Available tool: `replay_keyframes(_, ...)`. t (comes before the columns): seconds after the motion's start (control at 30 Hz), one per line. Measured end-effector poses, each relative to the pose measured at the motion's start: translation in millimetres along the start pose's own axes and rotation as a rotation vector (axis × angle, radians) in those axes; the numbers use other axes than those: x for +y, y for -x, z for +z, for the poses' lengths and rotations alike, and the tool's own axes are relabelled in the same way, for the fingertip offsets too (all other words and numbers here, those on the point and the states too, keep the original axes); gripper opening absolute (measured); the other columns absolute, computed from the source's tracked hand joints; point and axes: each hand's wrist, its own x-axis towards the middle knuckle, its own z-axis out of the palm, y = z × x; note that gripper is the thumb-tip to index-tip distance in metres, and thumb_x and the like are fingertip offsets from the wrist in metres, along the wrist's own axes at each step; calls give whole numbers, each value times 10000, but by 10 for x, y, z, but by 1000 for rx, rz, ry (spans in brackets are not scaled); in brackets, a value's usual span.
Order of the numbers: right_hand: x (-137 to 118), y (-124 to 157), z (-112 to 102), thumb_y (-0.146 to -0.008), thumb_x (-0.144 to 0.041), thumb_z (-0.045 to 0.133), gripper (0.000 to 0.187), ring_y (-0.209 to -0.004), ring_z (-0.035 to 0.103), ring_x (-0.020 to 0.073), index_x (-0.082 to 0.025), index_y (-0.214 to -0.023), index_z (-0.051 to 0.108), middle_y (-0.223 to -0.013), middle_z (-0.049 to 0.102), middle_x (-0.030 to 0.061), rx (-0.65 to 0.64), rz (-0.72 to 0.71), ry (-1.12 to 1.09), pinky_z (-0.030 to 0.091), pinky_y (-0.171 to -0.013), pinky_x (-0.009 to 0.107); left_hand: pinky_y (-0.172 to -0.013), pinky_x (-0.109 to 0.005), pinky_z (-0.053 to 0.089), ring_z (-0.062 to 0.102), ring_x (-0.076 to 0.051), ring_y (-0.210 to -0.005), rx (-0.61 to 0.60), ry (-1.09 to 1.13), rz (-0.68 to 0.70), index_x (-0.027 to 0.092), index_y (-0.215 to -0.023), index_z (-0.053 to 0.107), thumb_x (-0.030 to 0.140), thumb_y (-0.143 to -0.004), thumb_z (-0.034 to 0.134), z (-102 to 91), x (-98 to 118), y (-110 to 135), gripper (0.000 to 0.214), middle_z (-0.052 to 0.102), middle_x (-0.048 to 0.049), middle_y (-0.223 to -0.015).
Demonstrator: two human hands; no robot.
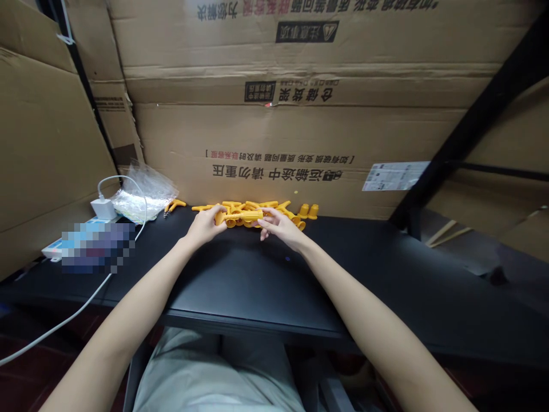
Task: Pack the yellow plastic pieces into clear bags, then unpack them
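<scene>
Between my two hands, near the back of the black table, is a yellow plastic piece (243, 216) with a long ribbed body lying sideways. My left hand (209, 224) pinches its left end. The fingers of my right hand (281, 227) close on its right end. Behind my hands lies a heap of similar yellow plastic parts (268, 205), some with Y-shaped ends and others with round, open ends. Just right of the heap, two small yellow cups (309, 211) stand side by side. The fine shape of the held piece is partly covered by my fingers.
The black table (257, 286) ends at a cardboard wall (274, 131). At left are a yellow part with a metal tip (174, 206), a clear plastic bag (143, 194), a white charger (103, 208) with a trailing cable, a power strip (54, 250) and a blurred-out object.
</scene>
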Motion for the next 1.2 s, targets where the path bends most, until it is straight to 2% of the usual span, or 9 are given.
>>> replay_keyframes(0.17,-2,0,24,-753,-538,640,443,-362,532,92,-145,-938,548,-599,669,20,49,12,58,394,-427,224,-583,-221,367,518,-127,-589,-12,-10,-10,198,-994,616,277,-704,634,-19,21,-3,301,605,16,-680)
replay_keyframes(0.43,-44,2,128,-766,-656,548,510,-313,483,86,-168,-628,497,-454,582,15,164,112,9,343,-358,211,-572,-214,356,504,-118,-570,-16,16,29,194,-948,596,345,-713,653,-22,69,-1,285,574,33,-649)
replay_keyframes(0.53,-41,-5,122,-812,-636,506,503,-310,490,87,-163,-642,504,-465,593,29,167,154,15,335,-341,204,-569,-213,355,508,-119,-577,-9,31,40,194,-923,588,388,-725,645,-15,64,-1,283,585,29,-663)
replay_keyframes(0.6,-29,-9,96,-842,-597,493,464,-337,522,90,-153,-715,540,-563,651,50,133,163,3,363,-351,206,-566,-212,356,511,-120,-579,-14,35,36,197,-915,583,400,-723,646,-13,52,-3,287,590,29,-664)
replay_keyframes(0.7,7,-9,48,-840,-465,584,340,-472,619,109,-171,-1012,585,-846,717,71,60,119,-45,473,-444,229,-567,-214,359,519,-123,-590,-12,30,22,197,-904,583,398,-721,647,-12,27,-6,279,601,23,-677)
replay_keyframes(0.77,34,-7,24,-805,-357,657,436,-565,660,119,-216,-1197,528,-965,707,63,16,73,-59,523,-533,248,-570,-218,363,528,-127,-600,-8,27,19,194,-897,585,401,-723,646,-10,13,-6,277,612,15,-692)
replay_keyframes(0.83,54,-5,11,-790,-307,676,507,-595,668,121,-226,-1256,495,-968,705,56,-8,47,-47,536,-577,259,-571,-219,365,535,-129,-610,-4,26,20,193,-895,587,407,-728,644,-8,5,-4,277,620,10,-704)
replay_keyframes(1.03,65,-19,19,-800,-408,650,363,-539,649,127,-161,-1057,585,-771,715,53,42,37,10,513,-535,258,-576,-217,367,548,-131,-628,-8,18,15,194,-896,589,395,-730,653,-6,11,-2,269,633,6,-723)
replay_keyframes(1.2,77,-43,48,-770,-520,636,389,-492,625,110,-152,-888,595,-680,696,39,84,36,16,455,-470,212,-581,-216,368,547,-130,-633,-11,26,36,189,-907,584,399,-737,646,0,3,-2,278,628,7,-730)
